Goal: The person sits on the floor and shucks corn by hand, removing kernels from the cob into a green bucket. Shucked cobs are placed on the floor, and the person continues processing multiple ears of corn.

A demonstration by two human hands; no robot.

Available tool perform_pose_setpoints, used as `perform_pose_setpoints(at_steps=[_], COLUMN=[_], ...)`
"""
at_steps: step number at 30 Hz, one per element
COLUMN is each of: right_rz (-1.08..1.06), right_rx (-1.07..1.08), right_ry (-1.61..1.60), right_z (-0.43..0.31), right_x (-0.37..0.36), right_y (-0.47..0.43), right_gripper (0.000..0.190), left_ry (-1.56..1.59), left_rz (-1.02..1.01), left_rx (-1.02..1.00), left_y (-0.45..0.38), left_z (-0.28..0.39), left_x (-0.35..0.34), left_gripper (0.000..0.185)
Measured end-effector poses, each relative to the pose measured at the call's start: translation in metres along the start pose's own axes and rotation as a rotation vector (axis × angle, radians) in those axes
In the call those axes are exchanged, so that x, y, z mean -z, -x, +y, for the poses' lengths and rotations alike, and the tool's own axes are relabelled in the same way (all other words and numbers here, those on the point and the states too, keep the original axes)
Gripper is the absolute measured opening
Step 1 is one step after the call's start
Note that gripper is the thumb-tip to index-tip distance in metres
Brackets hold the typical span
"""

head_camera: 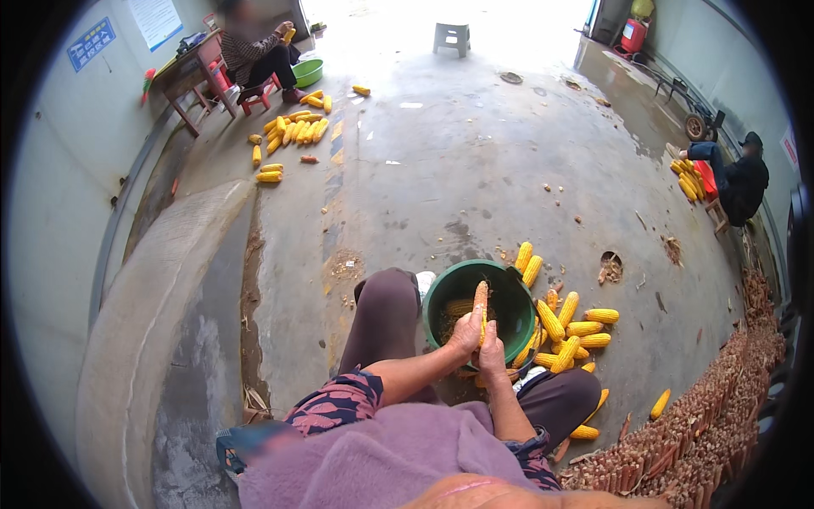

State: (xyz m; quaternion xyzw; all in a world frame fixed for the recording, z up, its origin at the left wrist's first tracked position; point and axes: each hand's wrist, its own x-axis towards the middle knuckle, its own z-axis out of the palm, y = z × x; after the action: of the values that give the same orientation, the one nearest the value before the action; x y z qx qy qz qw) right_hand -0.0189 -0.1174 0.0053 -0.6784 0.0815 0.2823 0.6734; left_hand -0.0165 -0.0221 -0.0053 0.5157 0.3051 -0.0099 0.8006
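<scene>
Both of my hands hold one partly stripped corn cob (pixel 481 305), tilted upward over a green plastic bucket (pixel 439 286). My left hand (pixel 467 329) grips the cob from the left side. Just below and to its right, my right hand (pixel 491 348) closes around the lower part, where yellow kernels still show. The cob's upper end is bare and reddish. Inside the bucket lies another ear of corn (pixel 459 308) among loose bits; the rest of the bottom is partly hidden by my hands. The bucket stands between my knees.
Several yellow ears (pixel 566 312) lie right of the bucket. A long stack of stripped cobs (pixel 687 439) lines the right. One person (pixel 254 54) sits at the far left near a corn pile (pixel 296 130); another person (pixel 744 178) sits at the right. A grey stool (pixel 451 38) stands ahead.
</scene>
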Motion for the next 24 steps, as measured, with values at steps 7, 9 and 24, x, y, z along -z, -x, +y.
perform_pose_setpoints(at_steps=[7,9,24], right_rz=[0.026,0.030,-0.050], right_rx=[-0.005,0.000,-0.095], right_ry=[0.014,-0.027,-0.191], right_z=[-0.010,-0.002,-0.006], right_x=[-0.008,-0.004,0.007], right_y=[0.012,0.009,-0.003], right_gripper=[0.061,0.058,0.055], left_ry=[0.054,0.078,0.429], left_rz=[-0.043,-0.065,0.091], left_rx=[0.030,0.044,0.237], left_y=[-0.012,-0.010,-0.009], left_z=[-0.011,-0.009,0.024], left_x=[0.009,0.005,0.003], left_gripper=[0.056,0.056,0.047])
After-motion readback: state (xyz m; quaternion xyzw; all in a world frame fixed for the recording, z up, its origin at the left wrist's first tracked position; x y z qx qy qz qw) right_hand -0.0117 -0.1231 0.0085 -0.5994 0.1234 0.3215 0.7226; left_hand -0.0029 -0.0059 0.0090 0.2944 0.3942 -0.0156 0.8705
